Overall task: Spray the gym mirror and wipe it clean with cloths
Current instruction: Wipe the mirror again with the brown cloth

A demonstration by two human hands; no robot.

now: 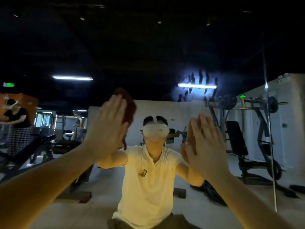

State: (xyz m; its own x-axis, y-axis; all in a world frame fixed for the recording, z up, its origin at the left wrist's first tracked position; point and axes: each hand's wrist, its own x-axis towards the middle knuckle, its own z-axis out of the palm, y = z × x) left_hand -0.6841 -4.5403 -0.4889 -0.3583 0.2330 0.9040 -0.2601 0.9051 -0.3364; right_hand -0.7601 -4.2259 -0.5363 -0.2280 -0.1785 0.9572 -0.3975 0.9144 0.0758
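Two hands flat against large gym wall mirror (165, 47): left hand (105, 129), fingers extended, pressing reddish-brown cloth (127, 106) to glass; right hand (204, 146), fingers spread (cloth beneath unclear).

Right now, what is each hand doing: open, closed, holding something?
Left hand: open flat, pressing a reddish-brown cloth against the mirror.
Right hand: open flat on the mirror; no cloth can be seen under it.

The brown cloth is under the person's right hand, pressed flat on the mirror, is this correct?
Not quite. The head view shows the brown cloth under the left hand, pressed flat on the mirror. No brown cloth shows under the right hand.
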